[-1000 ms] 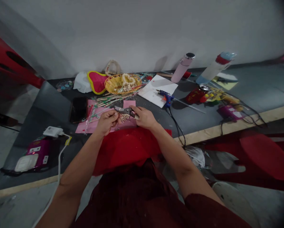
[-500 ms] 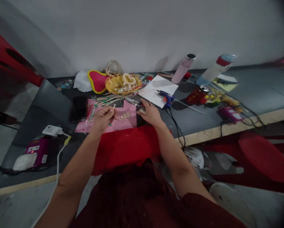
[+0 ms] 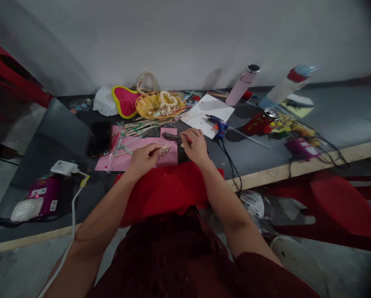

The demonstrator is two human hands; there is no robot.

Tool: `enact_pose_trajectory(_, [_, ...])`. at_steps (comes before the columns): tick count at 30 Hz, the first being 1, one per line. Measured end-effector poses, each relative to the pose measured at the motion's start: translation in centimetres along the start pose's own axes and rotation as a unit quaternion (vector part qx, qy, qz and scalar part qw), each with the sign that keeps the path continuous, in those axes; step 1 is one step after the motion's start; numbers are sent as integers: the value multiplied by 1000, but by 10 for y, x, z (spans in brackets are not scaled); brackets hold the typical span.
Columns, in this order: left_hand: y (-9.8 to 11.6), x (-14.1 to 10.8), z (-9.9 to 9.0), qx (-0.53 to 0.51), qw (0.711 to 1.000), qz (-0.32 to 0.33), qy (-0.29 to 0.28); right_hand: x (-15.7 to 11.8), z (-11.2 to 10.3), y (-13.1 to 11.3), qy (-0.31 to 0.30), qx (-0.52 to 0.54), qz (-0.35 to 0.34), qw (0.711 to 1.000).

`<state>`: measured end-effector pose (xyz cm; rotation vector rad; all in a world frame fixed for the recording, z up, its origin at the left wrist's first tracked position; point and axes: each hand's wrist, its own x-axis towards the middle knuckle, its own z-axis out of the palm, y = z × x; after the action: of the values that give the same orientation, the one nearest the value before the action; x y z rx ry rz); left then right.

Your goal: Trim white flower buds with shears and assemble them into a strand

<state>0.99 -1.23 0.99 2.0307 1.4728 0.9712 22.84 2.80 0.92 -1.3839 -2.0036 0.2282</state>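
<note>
My left hand (image 3: 145,159) is closed in a pinch on a short pale stick (image 3: 165,147), low over the pink paper (image 3: 123,162). Small pale cut pieces are at its fingertips, partly hidden by them. To the right, my right hand (image 3: 194,145) is wrapped round the handles of what look like pruning shears (image 3: 170,136). Their dark curved blade points left above the paper, and the grip is mostly hidden in my fingers. Several thin sticks with green marks (image 3: 145,127) lie behind the left hand.
Behind the sticks is a yellow woven basket (image 3: 145,108) with beaded pieces. A blue glue gun (image 3: 218,124) rests on white paper (image 3: 204,111). A phone (image 3: 99,139) lies left; a pink bottle (image 3: 242,86) and red can (image 3: 258,122) stand right. A red cloth (image 3: 163,188) covers my lap.
My left hand has moved right and down to the small cut pieces. My right hand has closed further round the shears, whose blades have turned. The view has shifted slightly.
</note>
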Motion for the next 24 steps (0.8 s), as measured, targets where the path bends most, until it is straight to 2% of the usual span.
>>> enact_pose_trajectory(2, [2, 0, 0, 11, 1000, 18, -2, -1, 2, -8, -24, 129, -22, 991])
enact_pose_trajectory(6, [1, 0, 1, 38, 998, 44, -9, -7, 11, -22, -164, 310, -14, 936])
enact_pose_trajectory(9, [-4, 0, 4, 83, 995, 61, -11, -10, 16, -27, -240, 374, 0, 896])
enact_pose_trajectory(12, [-7, 0, 6, 122, 990, 71, -10, -10, 16, -27, -287, 383, -6, 878])
enact_pose_trajectory(17, [0, -1, 3, 89, 994, 65, -22, -10, 14, -32, -284, 456, 37, 843])
enact_pose_trajectory(24, [8, -4, 0, 17, 998, 58, 21, -15, 19, -40, -272, 576, 114, 763])
